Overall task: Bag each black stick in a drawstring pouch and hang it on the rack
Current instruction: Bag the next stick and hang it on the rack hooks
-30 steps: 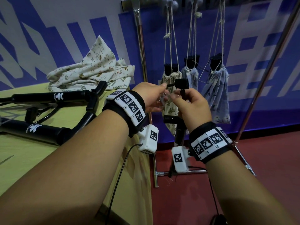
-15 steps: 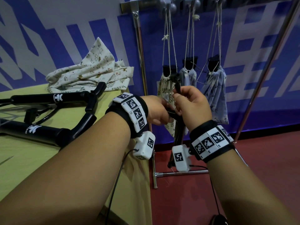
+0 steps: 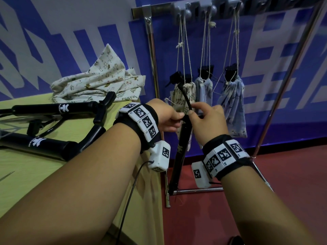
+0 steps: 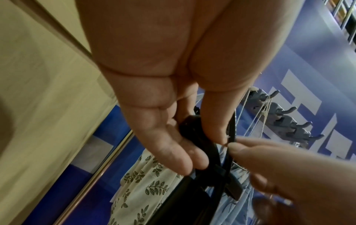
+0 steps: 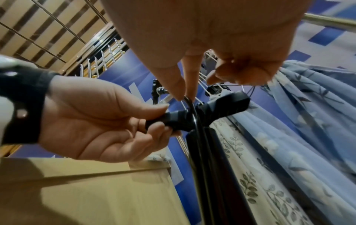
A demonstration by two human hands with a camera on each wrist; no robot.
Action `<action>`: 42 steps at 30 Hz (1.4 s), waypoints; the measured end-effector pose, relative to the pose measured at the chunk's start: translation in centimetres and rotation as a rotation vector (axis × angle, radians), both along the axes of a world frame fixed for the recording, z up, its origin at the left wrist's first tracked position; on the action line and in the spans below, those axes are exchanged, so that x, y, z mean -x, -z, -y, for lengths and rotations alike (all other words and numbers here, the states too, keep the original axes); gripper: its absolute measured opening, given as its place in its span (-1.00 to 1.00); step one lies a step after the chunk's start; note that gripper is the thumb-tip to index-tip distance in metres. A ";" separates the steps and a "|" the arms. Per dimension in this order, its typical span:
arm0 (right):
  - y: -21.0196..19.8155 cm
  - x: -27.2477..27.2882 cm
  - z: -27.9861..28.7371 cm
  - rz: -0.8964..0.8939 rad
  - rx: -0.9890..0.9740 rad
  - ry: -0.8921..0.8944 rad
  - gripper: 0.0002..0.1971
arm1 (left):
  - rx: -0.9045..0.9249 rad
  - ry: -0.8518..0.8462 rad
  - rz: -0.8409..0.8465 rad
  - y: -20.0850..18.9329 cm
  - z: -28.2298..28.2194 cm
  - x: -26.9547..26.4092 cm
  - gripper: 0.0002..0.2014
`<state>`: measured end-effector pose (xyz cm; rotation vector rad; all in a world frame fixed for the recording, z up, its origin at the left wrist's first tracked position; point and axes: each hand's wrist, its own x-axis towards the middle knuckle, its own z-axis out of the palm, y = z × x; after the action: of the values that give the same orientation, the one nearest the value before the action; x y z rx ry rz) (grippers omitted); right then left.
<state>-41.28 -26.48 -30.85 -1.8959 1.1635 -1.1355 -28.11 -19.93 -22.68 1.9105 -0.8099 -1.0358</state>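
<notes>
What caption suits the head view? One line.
Left hand and right hand grip a long black stick before cloth drawstring pouches hanging.

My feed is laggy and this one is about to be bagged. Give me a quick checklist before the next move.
1. The left grip holds the black stick at its head: ok.
2. The right grip pinches the stick's thin strap: ok.
3. The stick is in a pouch: not ok, it is bare.
4. There are spare pouches on the table: ok.
5. There are free hooks on the rack: ok, seen from the left wrist.
6. The stick's lower end is off the floor: cannot tell.
</notes>
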 end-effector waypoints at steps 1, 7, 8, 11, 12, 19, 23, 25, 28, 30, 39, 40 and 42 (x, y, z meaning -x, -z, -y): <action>0.1 -0.1 -0.2 -0.052 -0.055 -0.002 -0.69 | 0.015 -0.012 -0.007 -0.1 0.0 -0.1 -0.86; 0.4 -0.8 -0.5 0.008 -0.126 -0.089 -0.62 | 0.062 -0.005 -0.129 -0.1 -0.2 0.0 -0.82; 0.2 -0.8 -0.6 0.091 -0.157 -0.104 -0.63 | 0.066 0.015 -0.159 -0.2 -0.3 0.1 -0.83; -0.1 -0.8 -1.0 0.299 -0.254 -0.152 -0.65 | 0.067 0.064 -0.202 -0.2 -0.5 0.3 -0.86; -0.1 -0.9 -1.0 0.325 -0.259 -0.161 -0.66 | 0.062 0.076 -0.191 -0.2 -0.5 0.3 -0.87; 0.7 -1.2 -0.4 0.435 -0.296 -0.095 -0.74 | -0.094 0.065 0.094 -0.1 0.2 0.0 -0.59; 1.1 -1.1 0.2 0.450 -0.315 -0.077 -0.75 | 0.017 -0.162 0.209 0.0 0.7 -1.2 -0.46; 1.1 -1.0 0.3 0.459 -0.317 -0.087 -0.74 | 0.073 -0.208 0.233 0.0 0.9 -1.7 -0.44; 1.1 -0.9 0.4 0.473 -0.314 -0.101 -0.80 | 0.186 -0.162 0.247 0.4 1.1 -1.6 -0.63; 1.0 -0.8 0.3 0.487 -0.308 -0.112 -0.83 | 0.234 -0.148 0.202 0.5 1.3 -1.5 -0.78; 0.8 -0.5 -0.6 0.547 -0.255 -0.138 -0.79 | 0.125 -0.174 0.087 0.4 1.4 -1.3 -0.72; 0.8 -0.5 -0.8 0.547 -0.257 -0.138 -0.79 | 0.115 -0.178 0.120 0.4 1.4 -1.3 -0.72; 0.5 -0.5 -1.3 0.540 -0.260 -0.136 -0.81 | 0.111 -0.206 0.184 0.3 1.2 -1.2 -0.70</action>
<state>-40.80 -25.18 -31.37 -1.3332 0.8174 -1.2476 -26.89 -21.17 -22.98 1.9662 -0.7385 -0.6846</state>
